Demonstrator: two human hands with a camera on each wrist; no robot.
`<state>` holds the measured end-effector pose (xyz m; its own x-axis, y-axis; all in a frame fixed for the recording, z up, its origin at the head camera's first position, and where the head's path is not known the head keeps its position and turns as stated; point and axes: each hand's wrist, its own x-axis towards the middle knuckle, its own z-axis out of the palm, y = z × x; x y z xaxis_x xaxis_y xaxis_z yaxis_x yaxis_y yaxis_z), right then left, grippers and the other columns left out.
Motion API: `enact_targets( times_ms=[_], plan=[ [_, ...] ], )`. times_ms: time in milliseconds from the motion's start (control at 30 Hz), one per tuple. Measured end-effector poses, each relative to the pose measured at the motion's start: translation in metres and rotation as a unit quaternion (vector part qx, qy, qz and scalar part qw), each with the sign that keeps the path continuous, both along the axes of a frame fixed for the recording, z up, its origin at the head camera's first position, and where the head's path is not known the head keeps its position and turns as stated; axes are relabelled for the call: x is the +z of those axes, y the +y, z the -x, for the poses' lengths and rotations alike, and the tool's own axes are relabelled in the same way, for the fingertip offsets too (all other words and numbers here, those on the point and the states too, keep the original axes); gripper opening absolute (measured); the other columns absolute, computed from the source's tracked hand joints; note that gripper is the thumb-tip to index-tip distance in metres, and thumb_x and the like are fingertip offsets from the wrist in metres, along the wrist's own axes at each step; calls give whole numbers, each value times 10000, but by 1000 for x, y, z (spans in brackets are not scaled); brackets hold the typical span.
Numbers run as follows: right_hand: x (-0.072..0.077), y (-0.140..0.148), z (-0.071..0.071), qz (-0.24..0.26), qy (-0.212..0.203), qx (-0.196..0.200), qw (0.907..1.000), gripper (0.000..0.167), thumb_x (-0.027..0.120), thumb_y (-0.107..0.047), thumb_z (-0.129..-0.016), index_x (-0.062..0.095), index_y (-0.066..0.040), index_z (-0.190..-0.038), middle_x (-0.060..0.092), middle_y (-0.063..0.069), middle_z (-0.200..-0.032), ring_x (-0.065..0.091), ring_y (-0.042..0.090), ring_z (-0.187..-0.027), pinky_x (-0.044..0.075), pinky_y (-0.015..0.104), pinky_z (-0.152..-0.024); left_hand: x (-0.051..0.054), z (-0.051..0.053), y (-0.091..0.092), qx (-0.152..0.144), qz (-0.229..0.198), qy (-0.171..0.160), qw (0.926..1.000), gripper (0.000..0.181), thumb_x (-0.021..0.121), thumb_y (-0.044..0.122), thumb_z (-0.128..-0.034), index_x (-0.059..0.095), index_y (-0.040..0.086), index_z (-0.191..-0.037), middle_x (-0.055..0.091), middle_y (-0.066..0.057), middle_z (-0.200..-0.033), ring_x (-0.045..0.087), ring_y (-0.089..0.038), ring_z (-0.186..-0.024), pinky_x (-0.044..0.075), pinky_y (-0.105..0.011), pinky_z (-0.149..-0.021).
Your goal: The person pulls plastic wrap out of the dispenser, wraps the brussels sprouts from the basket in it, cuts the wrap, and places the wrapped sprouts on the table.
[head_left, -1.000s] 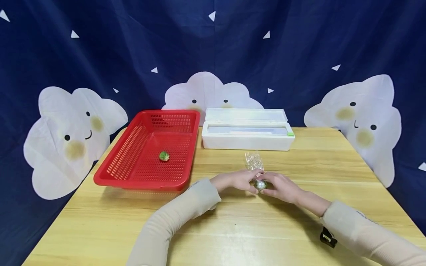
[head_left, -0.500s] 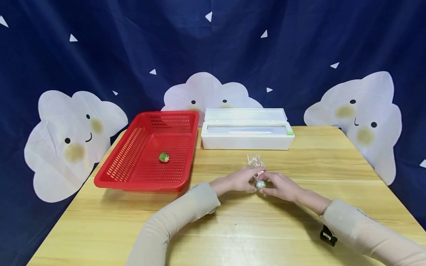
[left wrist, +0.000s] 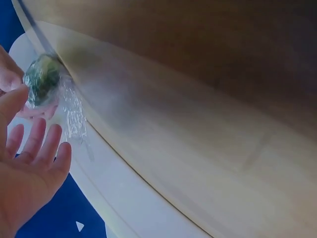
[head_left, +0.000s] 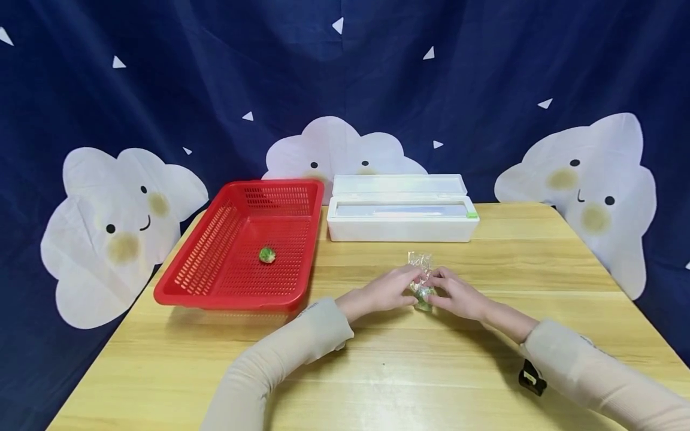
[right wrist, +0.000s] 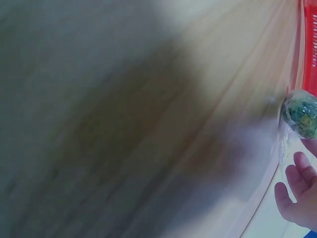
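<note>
A Brussels sprout (head_left: 424,298) in crinkled clear cling film sits low over the table between both hands. Loose film (head_left: 420,261) trails from its far side. My left hand (head_left: 390,289) holds it from the left with the thumb and fingertips; in the left wrist view the other fingers of that hand (left wrist: 37,166) are bent and spread. From the right, my right hand (head_left: 462,297) holds the same sprout (right wrist: 302,114), with its thumb on the near side. The right wrist view cuts off much of that hand (right wrist: 299,198).
A red plastic basket (head_left: 309,251) stands at the left with one unwrapped sprout (head_left: 266,255) inside. Behind the hands is a white cling film box (head_left: 399,230), its lid raised and a green slider at its right end. A blue cloth (head_left: 377,60) hangs behind the wooden table (head_left: 377,377).
The hands have shifted slightly, and the wrapped sprout has turned between them, showing more green now. The trailing film has moved a little to the right.
</note>
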<state>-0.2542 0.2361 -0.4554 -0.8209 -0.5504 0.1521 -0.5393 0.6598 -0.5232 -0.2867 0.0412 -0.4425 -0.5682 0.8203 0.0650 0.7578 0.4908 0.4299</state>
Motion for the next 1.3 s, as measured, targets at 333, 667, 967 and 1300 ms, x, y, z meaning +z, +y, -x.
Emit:
enact_targets(
  times_ms=[333,667,967,1300],
  plan=[
    [-4,2,6,72,-89,-417,9991,319,569,-130,-884,578,81,-1124,519,133,-984,463,258,-902,418,429,-766,-4,0,8,121,661,788,9946,456,673,306,-803,581,95,-1197,573,-61,-1226,542,-179,-1122,394,-239,-960],
    [-5,3,16,389,-482,-733,9954,166,573,-109,-882,563,11,-995,532,104,-937,480,217,-863,427,363,-754,-12,5,18,430,579,781,9943,399,693,294,-783,621,78,-1111,643,-41,-1089,604,-136,-981,457,-169,-825],
    [-8,5,15,728,-673,-39,9951,348,658,-97,-814,518,54,-1094,560,164,-1062,558,308,-974,464,431,-858,-8,15,18,679,468,208,9964,253,647,249,-831,668,59,-997,658,-20,-873,556,-91,-742,433,-127,-637],
    [-11,1,16,25,340,20,9994,427,711,-118,-764,534,26,-1126,595,159,-1080,578,289,-964,476,435,-828,-7,22,13,862,955,82,9917,371,570,299,-886,589,130,-1217,639,-59,-1090,572,-161,-920,470,-235,-780]
  ],
)
